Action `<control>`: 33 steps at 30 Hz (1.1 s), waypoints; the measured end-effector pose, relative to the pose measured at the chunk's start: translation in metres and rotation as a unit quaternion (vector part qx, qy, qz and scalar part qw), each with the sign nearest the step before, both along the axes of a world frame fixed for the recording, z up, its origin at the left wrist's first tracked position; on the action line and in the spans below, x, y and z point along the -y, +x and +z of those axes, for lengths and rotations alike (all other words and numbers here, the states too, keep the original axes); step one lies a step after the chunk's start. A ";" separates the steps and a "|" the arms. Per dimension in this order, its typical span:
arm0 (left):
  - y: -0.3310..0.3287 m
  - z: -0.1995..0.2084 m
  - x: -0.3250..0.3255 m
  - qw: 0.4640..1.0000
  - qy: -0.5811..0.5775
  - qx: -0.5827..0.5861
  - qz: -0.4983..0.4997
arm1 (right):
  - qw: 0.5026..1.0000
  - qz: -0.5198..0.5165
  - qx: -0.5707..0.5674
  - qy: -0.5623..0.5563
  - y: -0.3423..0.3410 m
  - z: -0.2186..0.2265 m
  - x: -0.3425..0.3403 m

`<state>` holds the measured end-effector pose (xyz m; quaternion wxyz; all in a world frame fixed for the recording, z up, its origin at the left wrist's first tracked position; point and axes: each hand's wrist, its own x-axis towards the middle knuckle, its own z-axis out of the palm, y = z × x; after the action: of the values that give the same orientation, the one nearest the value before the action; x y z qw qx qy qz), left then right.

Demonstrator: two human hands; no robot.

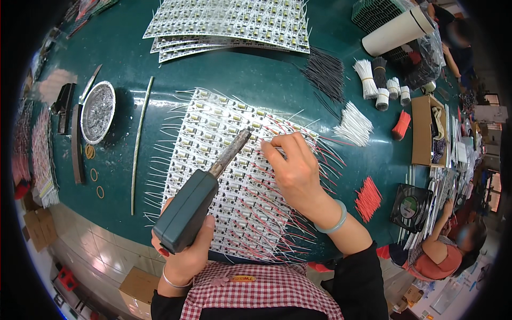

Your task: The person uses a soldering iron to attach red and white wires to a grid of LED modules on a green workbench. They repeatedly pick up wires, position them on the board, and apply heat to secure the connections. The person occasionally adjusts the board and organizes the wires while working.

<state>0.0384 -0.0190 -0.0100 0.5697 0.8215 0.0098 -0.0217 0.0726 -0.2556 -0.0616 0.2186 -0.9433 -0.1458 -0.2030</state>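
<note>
My left hand (193, 252) is wrapped round the handle of a dark green soldering gun (186, 209). Its dark metal tip points up and right, over a white panel of small circuit boards (210, 141) on the table. My right hand (296, 166) bends over the panel just right of the tip, thumb and forefinger pinched at the boards; whatever sits between them is too small to make out. White wires stick out from the panel's left edge. Red and white wires (298, 226) fan out along its right side, some under my right hand.
Loose red wires (368, 199), white wires (353, 124) and black wires (324, 74) lie in piles to the right. More panels (229, 26) are stacked at the back. A silver bowl (98, 113) and a thin rod (142, 144) are left. A person (442, 248) sits at the right.
</note>
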 end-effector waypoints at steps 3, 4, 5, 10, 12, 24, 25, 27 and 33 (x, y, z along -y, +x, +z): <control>0.001 0.002 0.000 1.000 0.005 0.003 -0.010 | 1.000 0.002 -0.004 0.003 0.000 0.000 0.001; 0.001 0.003 0.000 1.000 0.010 0.008 -0.017 | 1.000 0.004 -0.007 0.004 0.000 0.000 0.002; 0.002 0.004 0.000 1.000 0.014 0.013 -0.024 | 1.000 0.006 -0.010 0.004 -0.001 0.001 0.003; 0.000 0.009 -0.004 0.998 0.050 0.027 -0.036 | 1.000 -0.006 -0.021 0.012 -0.010 0.011 0.008; -0.002 0.009 -0.007 0.998 0.048 0.019 -0.023 | 1.000 -0.023 -0.018 0.003 -0.018 0.021 0.010; -0.009 0.003 -0.013 0.999 -0.020 0.035 -0.013 | 1.000 0.011 -0.006 0.024 -0.022 0.006 -0.007; -0.011 0.001 -0.013 0.999 -0.032 0.029 -0.003 | 1.000 0.011 -0.006 0.023 -0.022 0.004 -0.008; -0.013 -0.002 -0.014 0.999 -0.036 0.027 0.002 | 1.000 0.011 -0.007 0.019 -0.022 0.002 -0.009; -0.010 -0.002 -0.017 0.998 -0.003 0.036 -0.056 | 1.000 0.007 -0.013 0.016 -0.021 0.001 -0.011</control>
<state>0.0282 -0.0024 -0.0121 0.5702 0.8192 -0.0569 -0.0246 0.0515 -0.2446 -0.0602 0.2374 -0.9409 -0.1465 -0.1920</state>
